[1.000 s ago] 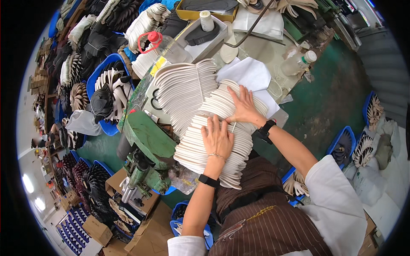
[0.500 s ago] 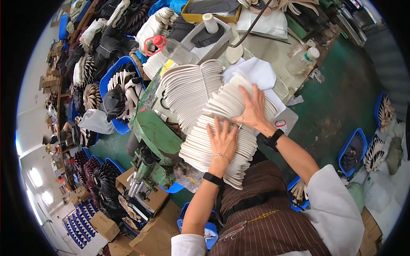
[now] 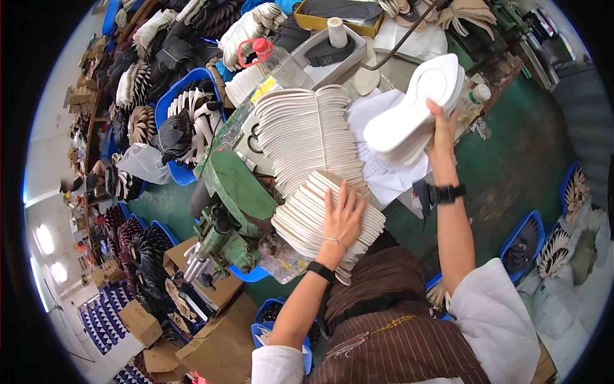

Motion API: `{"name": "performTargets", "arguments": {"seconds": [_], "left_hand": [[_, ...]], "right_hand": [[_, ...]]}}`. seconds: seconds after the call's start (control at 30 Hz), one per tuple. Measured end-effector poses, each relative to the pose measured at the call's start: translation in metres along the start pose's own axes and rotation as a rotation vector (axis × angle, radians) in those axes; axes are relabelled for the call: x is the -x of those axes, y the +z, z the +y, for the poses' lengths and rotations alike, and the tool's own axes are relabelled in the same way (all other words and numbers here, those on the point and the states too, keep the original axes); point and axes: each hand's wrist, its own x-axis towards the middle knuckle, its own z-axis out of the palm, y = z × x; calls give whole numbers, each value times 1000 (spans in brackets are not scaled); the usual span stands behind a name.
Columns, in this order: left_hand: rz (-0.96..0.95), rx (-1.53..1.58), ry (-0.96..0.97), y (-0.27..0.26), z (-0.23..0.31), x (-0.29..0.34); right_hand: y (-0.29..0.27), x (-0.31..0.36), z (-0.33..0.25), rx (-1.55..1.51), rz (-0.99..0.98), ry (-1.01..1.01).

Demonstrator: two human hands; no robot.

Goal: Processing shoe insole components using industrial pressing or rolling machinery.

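Note:
My right hand (image 3: 442, 133) is closed on the edge of a stack of white insoles (image 3: 398, 123), raised above the right side of the table with its broad face showing. Its thumb lies against the near edge; the other fingers are mostly hidden. My left hand (image 3: 343, 219) lies with fingers stretched over a row of cream insoles (image 3: 299, 214) at the table's near edge, holding nothing. Just beyond it, a larger bundle of insoles (image 3: 300, 131) stands on edge with a string across it. White paper sheets (image 3: 384, 173) lie under the raised stack.
A green machine (image 3: 236, 192) stands left of the insoles. Behind them are a clear bottle with a red cap (image 3: 284, 67), a grey tray (image 3: 358, 54) and a yellow box (image 3: 310, 22). Another bottle (image 3: 476, 99) stands at the right edge. Blue baskets (image 3: 163, 105) of shoe parts surround the table.
My right hand has lifted a stack of insoles off the near row and moved it right, turning its face into view. My left hand stays on the remaining row.

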Motion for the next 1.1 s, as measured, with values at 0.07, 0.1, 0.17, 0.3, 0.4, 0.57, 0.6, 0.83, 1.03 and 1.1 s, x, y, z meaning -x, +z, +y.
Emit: {"name": "performTargets", "arguments": {"seconds": [0.07, 0.1, 0.17, 0.3, 0.4, 0.57, 0.6, 0.83, 1.03, 1.1], "left_hand": [[36, 16, -51, -7, -6, -12], [71, 25, -86, -13, -11, -19], [34, 53, -91, -28, -19, -23], [126, 79, -83, -34, -26, -7], [92, 124, -150, -45, -13, 19], [404, 337, -600, -54, 6, 98], [568, 494, -773, -48, 8, 111], [394, 1666, -1119, 62, -26, 135], [607, 1643, -868, 41, -25, 102], [695, 1650, -827, 13, -27, 83]], "right_hand": [[-5, 34, -6, -64, -225, 113], [-7, 51, -7, -128, -237, 180], [-15, 74, -15, -139, -298, 190], [-24, 109, -54, -79, -415, 152], [-27, 117, -73, -29, -449, 62], [-36, 128, -91, 14, -434, -23], [-44, 125, -87, 4, -417, -11], [-37, 137, -86, -166, -462, 184], [-47, 127, -105, -206, -466, 158], [-50, 126, -111, -246, -473, 159]]}}
